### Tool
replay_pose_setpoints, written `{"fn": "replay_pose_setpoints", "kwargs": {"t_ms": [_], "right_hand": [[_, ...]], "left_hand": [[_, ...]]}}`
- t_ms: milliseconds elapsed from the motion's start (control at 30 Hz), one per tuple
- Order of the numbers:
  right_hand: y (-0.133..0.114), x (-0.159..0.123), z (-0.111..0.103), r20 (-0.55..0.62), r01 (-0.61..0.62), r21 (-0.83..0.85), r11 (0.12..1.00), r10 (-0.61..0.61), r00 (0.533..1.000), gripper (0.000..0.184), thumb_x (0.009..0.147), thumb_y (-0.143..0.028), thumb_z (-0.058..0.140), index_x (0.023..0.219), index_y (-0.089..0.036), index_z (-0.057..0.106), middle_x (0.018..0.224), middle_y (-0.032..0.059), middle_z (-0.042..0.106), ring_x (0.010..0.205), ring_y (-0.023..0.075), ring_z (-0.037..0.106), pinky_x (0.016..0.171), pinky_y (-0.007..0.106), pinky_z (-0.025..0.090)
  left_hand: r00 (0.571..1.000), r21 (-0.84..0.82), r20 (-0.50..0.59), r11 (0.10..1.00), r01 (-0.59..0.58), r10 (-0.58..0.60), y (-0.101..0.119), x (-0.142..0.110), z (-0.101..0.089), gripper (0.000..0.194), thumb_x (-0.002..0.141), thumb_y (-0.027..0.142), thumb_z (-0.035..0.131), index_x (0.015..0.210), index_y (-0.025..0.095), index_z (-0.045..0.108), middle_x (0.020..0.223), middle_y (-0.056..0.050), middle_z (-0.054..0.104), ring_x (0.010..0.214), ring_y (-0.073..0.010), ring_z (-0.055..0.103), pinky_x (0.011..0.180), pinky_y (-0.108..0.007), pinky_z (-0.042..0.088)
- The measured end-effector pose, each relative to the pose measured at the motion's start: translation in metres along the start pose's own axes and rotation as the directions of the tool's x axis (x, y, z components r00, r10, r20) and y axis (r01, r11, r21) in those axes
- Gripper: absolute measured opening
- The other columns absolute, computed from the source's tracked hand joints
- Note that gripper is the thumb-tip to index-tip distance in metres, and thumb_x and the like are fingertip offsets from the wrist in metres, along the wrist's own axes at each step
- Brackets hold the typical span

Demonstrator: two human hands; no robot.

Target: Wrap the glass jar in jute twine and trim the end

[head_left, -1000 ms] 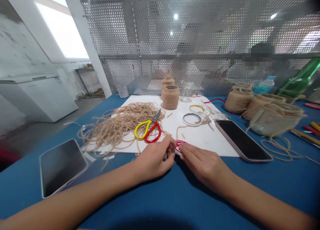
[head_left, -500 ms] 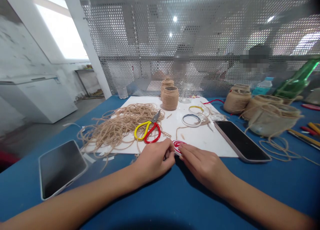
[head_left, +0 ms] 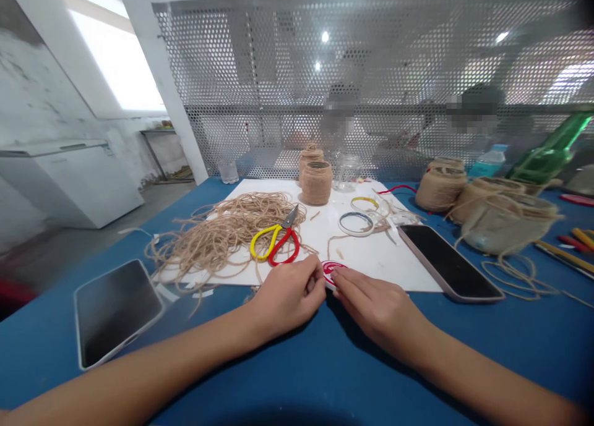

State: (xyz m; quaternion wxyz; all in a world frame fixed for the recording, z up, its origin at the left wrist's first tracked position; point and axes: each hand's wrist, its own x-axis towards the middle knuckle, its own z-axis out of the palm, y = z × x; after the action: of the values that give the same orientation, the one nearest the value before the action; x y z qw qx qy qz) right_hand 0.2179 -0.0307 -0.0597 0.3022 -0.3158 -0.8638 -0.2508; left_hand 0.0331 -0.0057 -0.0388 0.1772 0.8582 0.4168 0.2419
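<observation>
A flat, round roll of tape (head_left: 332, 271) with a red and white face stands between my hands at the near edge of the white sheet. My right hand (head_left: 375, 297) grips its right side, fingers pressed together over the face. At the left rim my left hand (head_left: 293, 294) is closed, thumb and curled fingers pinched; whatever they pinch is hidden. Scissors (head_left: 279, 237) with one yellow and one red handle lie just beyond my left hand, partly on a heap of loose jute twine (head_left: 223, 228). Two more tape rings, one white (head_left: 356, 224) and one yellow (head_left: 364, 203), rest farther back.
Twine-wrapped jars (head_left: 317, 183) stand at the back of the white sheet (head_left: 371, 265), with more wrapped jars (head_left: 440, 188) at right. A phone (head_left: 448, 262) lies right, another (head_left: 118, 315) left. A green bottle (head_left: 547, 151) leans far right. A perforated metal screen (head_left: 278, 73) borders the table.
</observation>
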Motion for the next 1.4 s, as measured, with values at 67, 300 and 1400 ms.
{"fn": "replay_pose_setpoints", "kwargs": {"t_ms": [67,300,1400], "right_hand": [[0.0,0.001,0.0,0.001,-0.001,0.0,1.0,0.001,1.0,0.021,0.085,-0.014,0.048,0.095,-0.006,0.064,0.095,0.0151,0.069,0.085,0.0206,0.066,0.071,0.03,0.057],[0.001,-0.001,0.0,0.01,-0.001,0.0,1.0,0.001,1.0,0.021,0.085,-0.015,0.05,0.098,-0.005,0.063,0.096,0.0151,0.069,0.086,0.0216,0.066,0.071,0.031,0.057],[0.003,-0.002,0.002,0.002,0.071,-0.01,0.997,-0.071,0.997,0.02,0.083,-0.012,0.051,0.098,-0.005,0.063,0.096,0.0146,0.069,0.086,0.0211,0.066,0.075,0.031,0.056]], "left_hand": [[1.0,-0.005,0.003,1.0,-0.006,0.006,-0.001,0.0,0.0,0.008,0.082,0.021,0.041,0.076,0.018,0.046,0.062,0.003,0.054,0.056,-0.0098,0.05,0.053,-0.02,0.033],[0.999,0.003,0.01,0.999,-0.037,0.037,-0.007,-0.001,0.001,0.008,0.082,0.022,0.041,0.077,0.018,0.046,0.063,0.003,0.053,0.056,-0.0096,0.049,0.051,-0.019,0.033],[0.983,0.112,0.108,0.981,-0.158,0.146,-0.007,0.009,0.002,0.006,0.077,0.017,0.039,0.08,0.018,0.044,0.071,-0.001,0.058,0.065,-0.0132,0.055,0.058,-0.022,0.04]]}}
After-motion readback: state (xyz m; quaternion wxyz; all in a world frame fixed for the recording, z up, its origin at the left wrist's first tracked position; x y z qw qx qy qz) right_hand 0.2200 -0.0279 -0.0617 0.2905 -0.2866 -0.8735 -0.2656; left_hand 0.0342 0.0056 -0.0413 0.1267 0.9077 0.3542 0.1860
